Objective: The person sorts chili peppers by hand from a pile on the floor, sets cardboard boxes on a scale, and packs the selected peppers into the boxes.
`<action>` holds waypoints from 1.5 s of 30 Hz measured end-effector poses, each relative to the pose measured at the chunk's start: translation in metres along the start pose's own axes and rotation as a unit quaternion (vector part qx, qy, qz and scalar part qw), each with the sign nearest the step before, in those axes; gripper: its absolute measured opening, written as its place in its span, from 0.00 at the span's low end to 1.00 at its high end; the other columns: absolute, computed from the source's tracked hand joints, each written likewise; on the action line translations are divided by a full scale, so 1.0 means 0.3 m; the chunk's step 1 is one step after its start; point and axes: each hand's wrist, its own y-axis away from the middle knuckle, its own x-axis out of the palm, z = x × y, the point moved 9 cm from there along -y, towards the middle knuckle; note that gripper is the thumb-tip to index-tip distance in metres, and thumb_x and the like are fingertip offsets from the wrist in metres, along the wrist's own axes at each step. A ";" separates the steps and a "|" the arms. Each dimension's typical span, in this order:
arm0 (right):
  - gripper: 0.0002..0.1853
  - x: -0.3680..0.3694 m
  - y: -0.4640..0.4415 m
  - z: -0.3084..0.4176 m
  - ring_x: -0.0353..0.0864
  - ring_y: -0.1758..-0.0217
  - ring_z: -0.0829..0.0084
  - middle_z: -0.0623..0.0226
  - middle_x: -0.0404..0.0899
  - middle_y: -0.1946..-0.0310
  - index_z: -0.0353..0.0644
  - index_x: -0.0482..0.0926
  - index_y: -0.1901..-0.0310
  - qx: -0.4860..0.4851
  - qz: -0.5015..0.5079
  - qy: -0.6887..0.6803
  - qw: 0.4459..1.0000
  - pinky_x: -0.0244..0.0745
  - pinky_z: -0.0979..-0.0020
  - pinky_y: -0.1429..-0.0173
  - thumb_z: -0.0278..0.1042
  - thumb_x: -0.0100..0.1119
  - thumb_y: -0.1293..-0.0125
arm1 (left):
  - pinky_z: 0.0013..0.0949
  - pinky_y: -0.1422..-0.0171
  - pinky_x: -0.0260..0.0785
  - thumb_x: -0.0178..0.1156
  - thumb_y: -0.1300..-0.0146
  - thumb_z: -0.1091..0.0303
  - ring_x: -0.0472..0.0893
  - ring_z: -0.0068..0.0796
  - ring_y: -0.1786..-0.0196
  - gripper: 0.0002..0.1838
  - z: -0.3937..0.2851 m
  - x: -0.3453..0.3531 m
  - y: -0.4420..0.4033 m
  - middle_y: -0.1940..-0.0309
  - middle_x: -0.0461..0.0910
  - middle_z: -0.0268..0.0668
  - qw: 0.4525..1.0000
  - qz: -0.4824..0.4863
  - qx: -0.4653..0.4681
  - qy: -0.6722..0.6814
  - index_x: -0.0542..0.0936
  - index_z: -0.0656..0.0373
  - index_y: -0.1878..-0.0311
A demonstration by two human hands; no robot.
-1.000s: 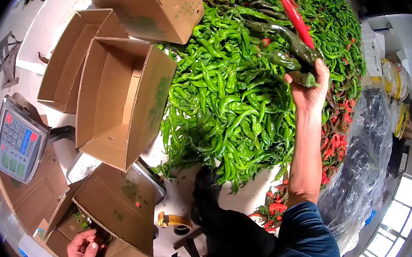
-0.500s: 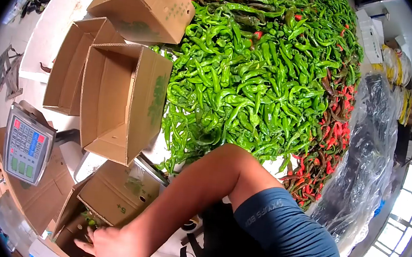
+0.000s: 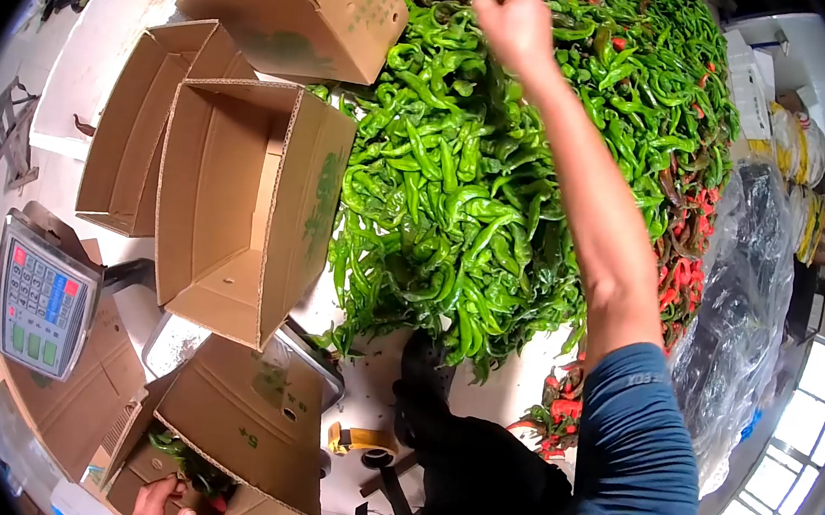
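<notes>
At the lower left, my left hand [image 3: 163,507] reaches into a cardboard box [image 3: 250,411] from the bottom edge of the view. Its finger and thumb are apart, and nothing shows between them. Dark green peppers [image 3: 192,464] and a bit of red lie in that box beside the fingers. My right hand [image 3: 516,22] is stretched out over the far part of a big heap of green peppers [image 3: 444,150]. Its fingers are curled closed at the heap; what they hold, if anything, is too small to name.
More cardboard boxes [image 3: 217,207] stand left of the heap, showing their brown inner walls. A digital scale [image 3: 46,304] is at the far left. Red peppers [image 3: 676,285] line the heap's right side, beside clear plastic sheeting [image 3: 740,302]. Yellow tape [image 3: 361,440] lies below.
My right hand has moved from the lower-left box up to the far part of the pepper heap. My left hand now shows in the box, along with the peppers there.
</notes>
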 end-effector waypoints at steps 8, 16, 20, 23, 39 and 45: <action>0.33 0.385 -0.130 -0.308 0.72 0.30 0.55 0.61 0.72 0.32 0.64 0.63 0.25 0.013 0.372 0.375 0.849 0.52 0.36 0.27 0.37 0.50 0.34 | 0.41 0.44 0.72 0.62 0.30 0.61 0.80 0.43 0.50 0.18 0.043 0.039 -0.079 0.50 0.82 0.46 0.999 0.009 -0.004 0.042 0.81 0.61 0.42; 0.26 0.255 -0.109 -0.307 0.80 0.39 0.52 0.50 0.81 0.43 0.45 0.78 0.40 -0.007 0.266 0.288 0.920 0.75 0.54 0.35 0.48 0.55 0.37 | 0.35 0.54 0.72 0.60 0.30 0.63 0.80 0.36 0.57 0.17 0.075 0.041 -0.099 0.53 0.82 0.42 0.997 0.014 -0.011 0.075 0.82 0.60 0.42; 0.27 0.101 0.067 -0.340 0.83 0.46 0.46 0.44 0.83 0.50 0.41 0.78 0.40 0.041 0.288 0.159 0.943 0.76 0.55 0.38 0.44 0.55 0.40 | 0.35 0.53 0.72 0.60 0.31 0.64 0.80 0.35 0.56 0.18 0.091 0.028 -0.102 0.53 0.82 0.41 0.996 0.020 -0.001 0.087 0.82 0.60 0.42; 0.28 -0.016 0.280 -0.228 0.81 0.45 0.45 0.43 0.81 0.49 0.36 0.75 0.39 -0.015 0.210 0.095 0.973 0.76 0.54 0.38 0.35 0.58 0.42 | 0.34 0.49 0.72 0.61 0.31 0.63 0.79 0.33 0.54 0.18 0.097 0.029 -0.096 0.53 0.82 0.40 0.992 0.034 -0.027 0.117 0.82 0.61 0.41; 0.12 -0.138 0.429 -0.121 0.85 0.60 0.51 0.52 0.85 0.65 0.36 0.82 0.59 -0.048 0.253 0.141 0.956 0.81 0.55 0.53 0.35 0.58 0.36 | 0.30 0.47 0.73 0.62 0.29 0.64 0.80 0.29 0.53 0.20 0.209 0.019 -0.082 0.53 0.83 0.38 0.990 0.044 -0.058 0.122 0.80 0.62 0.38; 0.19 0.002 0.183 -0.189 0.86 0.52 0.51 0.47 0.86 0.59 0.35 0.84 0.54 0.063 0.245 0.161 0.954 0.78 0.59 0.43 0.41 0.61 0.41 | 0.31 0.46 0.73 0.62 0.30 0.65 0.80 0.29 0.52 0.19 0.213 0.013 -0.080 0.52 0.83 0.38 0.987 0.029 -0.055 0.146 0.80 0.62 0.38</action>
